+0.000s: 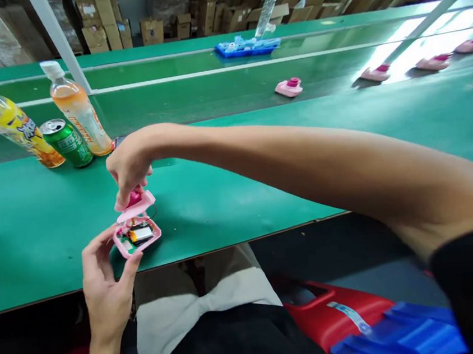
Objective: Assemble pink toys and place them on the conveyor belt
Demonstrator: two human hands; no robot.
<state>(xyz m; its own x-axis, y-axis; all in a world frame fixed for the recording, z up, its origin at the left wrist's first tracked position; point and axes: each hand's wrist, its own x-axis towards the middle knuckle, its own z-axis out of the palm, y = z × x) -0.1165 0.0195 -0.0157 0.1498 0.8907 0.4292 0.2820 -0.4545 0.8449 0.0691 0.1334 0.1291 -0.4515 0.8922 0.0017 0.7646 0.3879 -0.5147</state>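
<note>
Near the front edge of the green bench, my left hand [110,286] grips the lower half of a small pink plastic case [159,238] between thumb and fingers. Inside the case lie a silver battery pack [141,233] and a green circuit board [127,246]. Just above it, my right hand [129,163] is closed on the pink case cover [138,206], by its magenta raised part [134,198]. The cover is tilted up, apart from the case along the front. A thin dark wire [154,210] shows at the right between the two. Some right fingertips are hidden.
To the left stand a yellow-capped bottle [15,124], a green can [67,143] and an orange drink bottle [80,114]. Several pink pieces, one nearer [288,87], sit along the green conveyor [194,94]. Beyond is a blue tray [246,47] with a clear bottle [266,11].
</note>
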